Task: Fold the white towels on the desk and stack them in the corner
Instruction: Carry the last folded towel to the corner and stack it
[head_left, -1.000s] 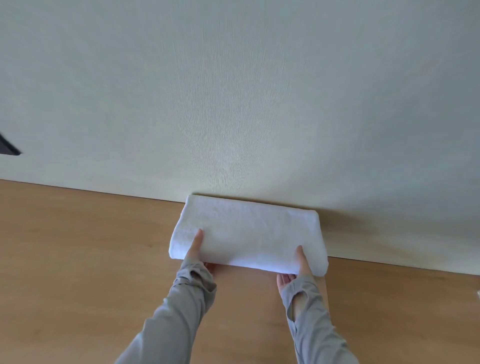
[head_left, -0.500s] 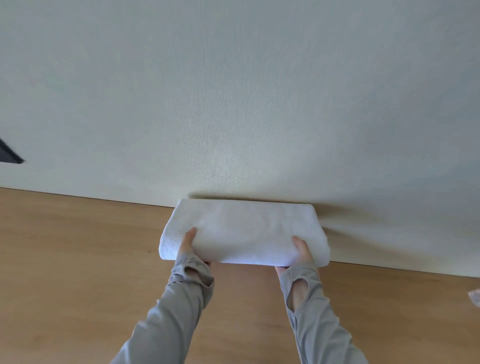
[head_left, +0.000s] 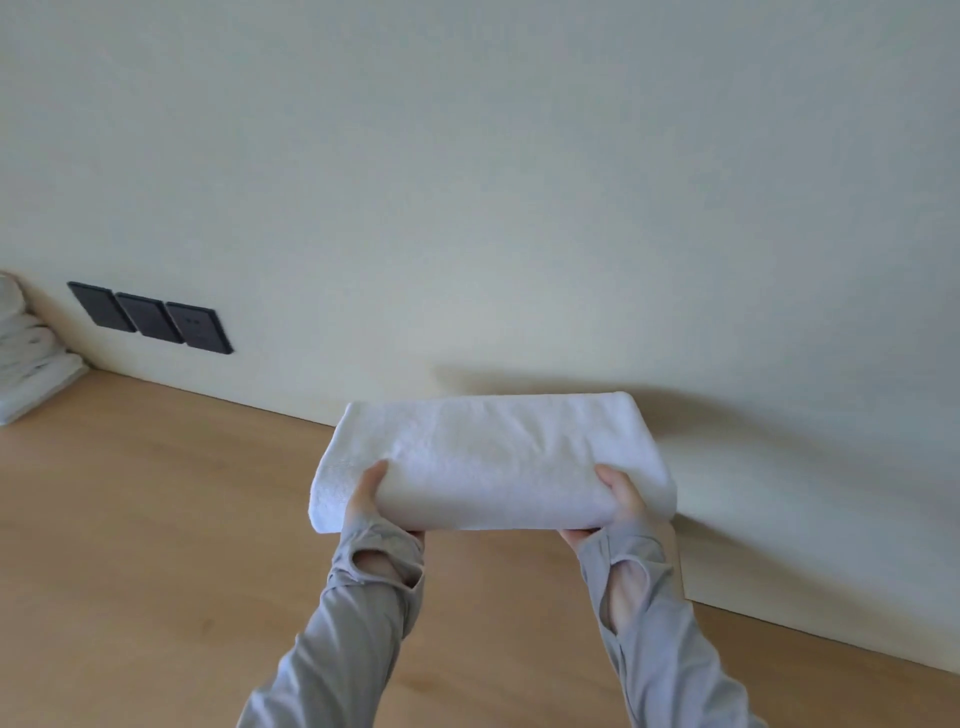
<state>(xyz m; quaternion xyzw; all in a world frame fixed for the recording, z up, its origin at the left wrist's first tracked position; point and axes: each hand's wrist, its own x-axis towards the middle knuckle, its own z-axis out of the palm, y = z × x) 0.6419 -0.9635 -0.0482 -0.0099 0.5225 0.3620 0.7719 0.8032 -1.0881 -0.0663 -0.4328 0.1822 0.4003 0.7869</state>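
A folded white towel is held in the air above the wooden desk, close to the pale wall. My left hand grips its near left edge, thumb on top and fingers underneath. My right hand grips the near right edge the same way. Both arms wear grey sleeves with thumb holes. At the far left edge of the view a stack of folded white towels sits on the desk against the wall.
Three dark wall sockets are set low in the wall just right of the stack. The wall runs along the desk's far edge. Bare wood lies between the stack and my hands.
The view has swung left, bringing the sockets and the towel stack into sight. The towel has lifted off the desk and moved left in both hands.
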